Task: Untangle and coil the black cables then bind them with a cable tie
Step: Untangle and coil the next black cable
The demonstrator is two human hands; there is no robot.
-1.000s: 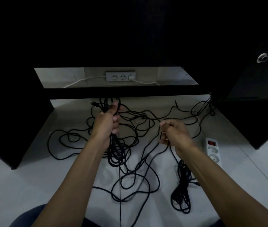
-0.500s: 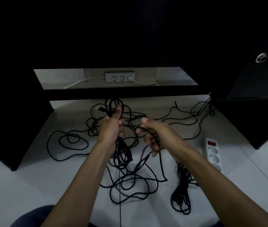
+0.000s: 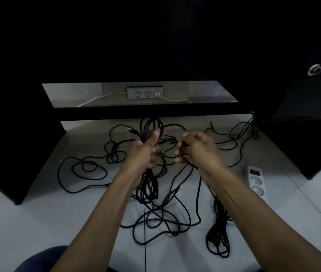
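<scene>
We have our left hand [image 3: 145, 152] wrapped round a gathered bunch of thin black cable loops [image 3: 149, 179], thumb up against the top of the bunch, and the loops hang down from the fist toward the pale tiled floor [image 3: 38, 222]. Our right hand [image 3: 196, 150] is curled round a single black strand [image 3: 185, 173] just beside the bunch, fingers closed on it.

The loose run of black cable [image 3: 161, 222] sprawls over the middle of the floor below our hands, with more slack looping off toward the left [image 3: 81, 169] and up toward the far right corner [image 3: 240, 134]. A second, already gathered black bundle [image 3: 218, 238] lies near the right edge of the floor, beside a white power strip with a red switch [image 3: 256, 183].

We judge this cable light, limp and a little springy: it should bend easily but will likely snag on its own crossings. We would feed it strand by strand, pinching close to the bunch, not hauling from far off. No cable tie shows.
</scene>
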